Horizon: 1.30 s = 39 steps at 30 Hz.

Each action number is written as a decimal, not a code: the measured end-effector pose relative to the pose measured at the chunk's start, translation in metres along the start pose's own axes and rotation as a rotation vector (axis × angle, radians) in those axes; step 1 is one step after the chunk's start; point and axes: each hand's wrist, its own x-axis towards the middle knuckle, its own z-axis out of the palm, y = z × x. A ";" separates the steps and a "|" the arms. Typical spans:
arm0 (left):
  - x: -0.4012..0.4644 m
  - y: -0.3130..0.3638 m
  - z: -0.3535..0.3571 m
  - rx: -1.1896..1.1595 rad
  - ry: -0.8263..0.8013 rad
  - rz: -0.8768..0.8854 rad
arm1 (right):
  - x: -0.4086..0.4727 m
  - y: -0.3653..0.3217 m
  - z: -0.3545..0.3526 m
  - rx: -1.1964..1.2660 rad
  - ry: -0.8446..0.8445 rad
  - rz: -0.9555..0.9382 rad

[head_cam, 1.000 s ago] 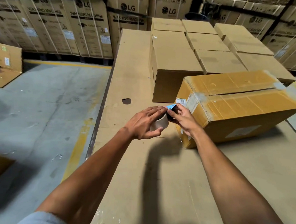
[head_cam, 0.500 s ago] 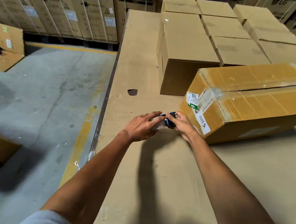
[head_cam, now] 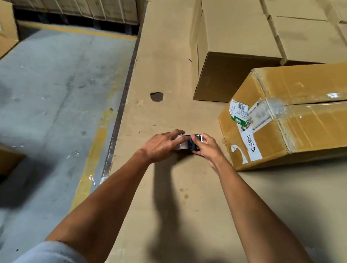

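Observation:
Both hands meet low over a flat cardboard surface (head_cam: 166, 190). My left hand (head_cam: 161, 145) grips a roll of clear packing tape (head_cam: 183, 144), its fingers curled over the top. My right hand (head_cam: 206, 147) holds the dark blue tape cutter (head_cam: 194, 142) fitted on the roll, its toothed edge showing by the thumb. To the right lies a taped brown carton (head_cam: 306, 124) with white and green labels on its near end. The carton is apart from both hands.
Plain cardboard boxes (head_cam: 241, 35) stand in rows behind the taped carton. A dark hole (head_cam: 156, 96) marks the cardboard surface. Left of its edge is concrete floor (head_cam: 52, 87) with a yellow line. More cartons stand at the far left and along the back.
Both hands have come down with the tape roll from beside the carton's corner to just above the cardboard surface. The view has tilted downward and closer.

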 end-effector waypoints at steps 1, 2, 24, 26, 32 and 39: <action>0.003 -0.001 0.001 -0.004 0.000 -0.001 | 0.003 0.002 -0.001 -0.014 0.009 0.007; 0.006 -0.003 0.002 -0.009 0.003 0.001 | 0.007 0.005 -0.002 -0.032 0.023 0.014; -0.014 0.011 -0.003 0.136 -0.010 -0.065 | 0.005 0.015 -0.026 -0.207 0.180 0.059; -0.015 0.016 -0.005 0.146 -0.025 -0.089 | 0.001 0.011 -0.028 -0.179 0.154 0.075; -0.018 0.028 -0.005 0.178 -0.100 -0.150 | -0.024 -0.008 -0.032 -0.093 0.047 0.150; -0.016 0.041 -0.018 0.172 -0.082 -0.179 | -0.030 -0.026 -0.040 -0.453 0.122 -0.052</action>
